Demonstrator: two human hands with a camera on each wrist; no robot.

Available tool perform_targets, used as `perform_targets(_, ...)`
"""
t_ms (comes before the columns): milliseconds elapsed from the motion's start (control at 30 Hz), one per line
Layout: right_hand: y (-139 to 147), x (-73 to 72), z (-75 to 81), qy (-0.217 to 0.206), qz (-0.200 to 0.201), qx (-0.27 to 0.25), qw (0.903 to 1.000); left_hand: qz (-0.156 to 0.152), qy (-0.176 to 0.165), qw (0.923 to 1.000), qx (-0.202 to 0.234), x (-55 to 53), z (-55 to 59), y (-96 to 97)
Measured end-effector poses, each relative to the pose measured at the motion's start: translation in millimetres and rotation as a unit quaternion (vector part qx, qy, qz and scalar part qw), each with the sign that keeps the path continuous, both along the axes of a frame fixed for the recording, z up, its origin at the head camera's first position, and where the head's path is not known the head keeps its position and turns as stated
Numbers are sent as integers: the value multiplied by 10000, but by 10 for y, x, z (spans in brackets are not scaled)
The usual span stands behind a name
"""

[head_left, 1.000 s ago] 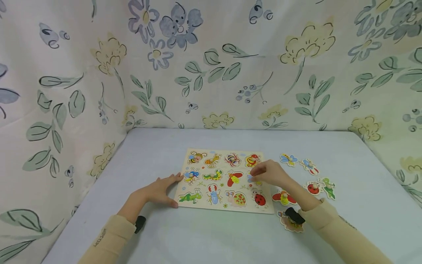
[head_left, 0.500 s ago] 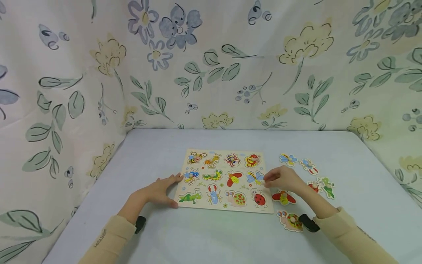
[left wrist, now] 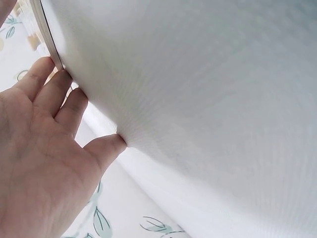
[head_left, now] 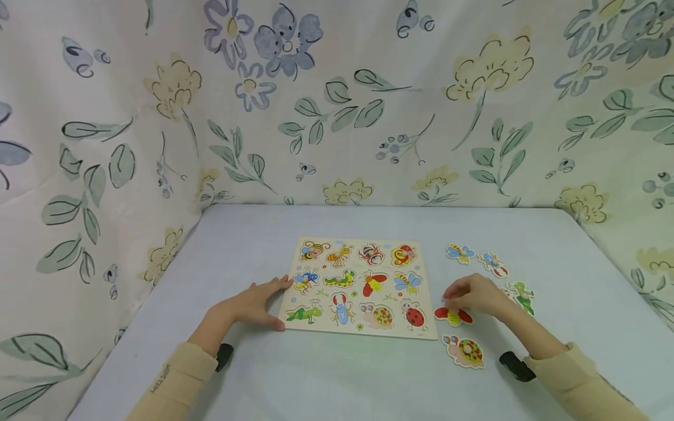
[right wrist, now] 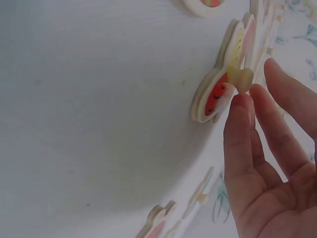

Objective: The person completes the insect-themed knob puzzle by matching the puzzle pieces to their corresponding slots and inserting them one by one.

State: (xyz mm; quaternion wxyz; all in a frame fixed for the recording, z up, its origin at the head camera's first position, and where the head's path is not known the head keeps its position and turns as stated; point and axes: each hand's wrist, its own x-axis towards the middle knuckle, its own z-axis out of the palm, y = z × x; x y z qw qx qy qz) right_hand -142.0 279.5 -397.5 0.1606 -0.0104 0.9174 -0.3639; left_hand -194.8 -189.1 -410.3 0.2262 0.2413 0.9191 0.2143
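Observation:
In the head view a wooden insect puzzle board [head_left: 363, 335] lies flat on the table. My left hand [head_left: 256, 305] rests at its left edge, fingers spread and fingertips right at the rim, as the left wrist view shows too. Beyond the board's right edge my right hand [head_left: 476, 297] is over a loose red-winged firefly puzzle piece [head_left: 454, 316]. In the right wrist view its fingertips are right at the round wooden knob [right wrist: 243, 80] of that piece, with thumb and fingers still apart. The piece lies partly hidden behind the fingers in the head view.
A snail piece [head_left: 466, 352] lies nearest the front. Farther back are a blue-winged wasp piece [head_left: 461, 254] and a stag beetle piece [head_left: 494, 265]. A grasshopper piece [head_left: 523, 297] lies right of the right hand. A floral curtain [head_left: 337, 117] hangs behind the table [head_left: 337, 374].
My right hand has moved right and toward the front, from over the board's right side to the firefly piece. It now hides the ladybug piece. My left hand has stayed in place.

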Motion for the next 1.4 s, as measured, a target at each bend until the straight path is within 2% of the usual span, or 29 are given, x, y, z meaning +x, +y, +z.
perform_targets(267, 37, 54, -25, -48, 94, 96, 9999, -64, 28, 10000, 30, 22, 41, 14)
perform_targets(700, 48, 109, -32, -100, -153, 114, 9998, -56, 41, 10000, 40, 28, 57, 18)
perform_targets(1133, 7, 121, -83, 62, -342, 236, 9991, -20, 61, 10000, -26, 12, -15, 8)
perform_targets(1400, 3, 117, -78, 290, -424, 279, 9983, -23, 54, 10000, -32, 13, 4, 19)
